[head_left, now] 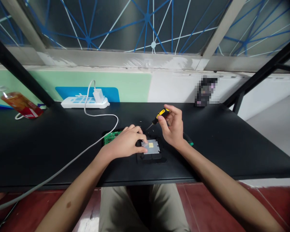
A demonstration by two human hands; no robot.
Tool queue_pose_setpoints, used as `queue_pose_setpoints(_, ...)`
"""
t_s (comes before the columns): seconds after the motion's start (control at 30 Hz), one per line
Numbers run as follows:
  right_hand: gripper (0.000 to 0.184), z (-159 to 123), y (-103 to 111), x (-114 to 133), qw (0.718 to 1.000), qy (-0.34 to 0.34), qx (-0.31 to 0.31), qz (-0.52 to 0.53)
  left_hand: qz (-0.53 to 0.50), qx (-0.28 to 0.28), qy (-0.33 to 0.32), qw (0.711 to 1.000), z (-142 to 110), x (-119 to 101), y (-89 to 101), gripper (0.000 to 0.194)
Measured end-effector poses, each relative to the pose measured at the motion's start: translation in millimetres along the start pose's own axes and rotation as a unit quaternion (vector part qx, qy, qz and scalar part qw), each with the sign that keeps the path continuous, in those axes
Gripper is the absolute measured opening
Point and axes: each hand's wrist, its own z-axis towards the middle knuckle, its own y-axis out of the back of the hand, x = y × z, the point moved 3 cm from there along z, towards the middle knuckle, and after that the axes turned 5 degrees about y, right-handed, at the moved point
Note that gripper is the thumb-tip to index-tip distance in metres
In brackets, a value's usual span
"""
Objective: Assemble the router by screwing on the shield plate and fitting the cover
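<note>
In my right hand [172,125] is a small screwdriver [162,112] with a black and yellow handle, its thin shaft slanting down to the left. The tip is just above the tabletop, behind a silver metal plate [155,149]. A pale yellow square pad [151,145] sits on that plate, which lies in a dark housing [157,160]. My left hand [127,141] steadies the plate's left side between curved thumb and fingers. Partly covered by this hand is a green circuit board [112,137]. Several tiny pieces like screws lie behind the plate.
A green-ended tool [189,140] lies partly behind my right wrist. A white cable [96,141] crosses the black table [219,145] from a power strip [84,102]. At the left leans a drink bottle [21,103]. A dark pixelated object [205,91] stands at the back right.
</note>
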Motion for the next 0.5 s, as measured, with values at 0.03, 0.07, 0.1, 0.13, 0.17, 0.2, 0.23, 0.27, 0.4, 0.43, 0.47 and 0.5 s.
queue_pose_setpoints(0.03,0.043,0,0,0,1.0,0.005,-0.001,0.01,0.0,0.001,0.0,1.0,0,0,-0.2,0.02)
queue_pose_setpoints(0.07,0.041,0,0,0,1.0,0.008,-0.003,0.018,-0.001,0.0,-0.001,1.0,0,0,-0.2,0.02)
queue_pose_setpoints(0.1,0.04,0,-1,-1,1.0,0.01,-0.003,0.022,-0.001,-0.001,-0.002,1.0,1,0,-0.3,0.02)
queue_pose_setpoints(0.13,0.04,0,-1,-2,1.0,0.011,-0.002,0.021,-0.001,-0.001,-0.003,1.0,1,1,-0.4,0.019)
queue_pose_setpoints(0.17,0.04,0,-2,-3,1.0,0.011,0.001,0.019,0.0,-0.003,-0.004,1.0,1,1,-0.3,0.019)
queue_pose_setpoints(0.2,0.04,0,-3,-4,1.0,0.013,-0.001,0.017,0.0,-0.002,-0.004,1.0,1,1,-0.4,0.019)
queue_pose_setpoints(0.23,0.04,0,-3,-5,1.0,0.019,-0.008,0.019,0.0,-0.001,-0.003,1.0,1,1,-0.4,0.019)
queue_pose_setpoints(0.27,0.039,0,-4,-6,0.999,0.031,-0.019,0.027,0.001,0.002,-0.001,1.0,2,1,-0.5,0.02)
queue_pose_setpoints(0.4,0.039,0,-5,-10,0.993,0.075,-0.058,0.077,0.001,0.006,0.005,1.0,2,0,-0.3,0.02)
queue_pose_setpoints(0.43,0.039,0,-5,-11,0.992,0.076,-0.059,0.083,0.0,0.006,0.006,1.0,2,0,-0.3,0.02)
queue_pose_setpoints(0.47,0.039,1,-4,-11,0.991,0.074,-0.066,0.084,-0.001,0.006,0.006,1.0,2,1,-0.4,0.019)
queue_pose_setpoints(0.5,0.039,1,-3,-11,0.991,0.071,-0.078,0.083,-0.003,0.006,0.005,1.0,2,1,-0.5,0.019)
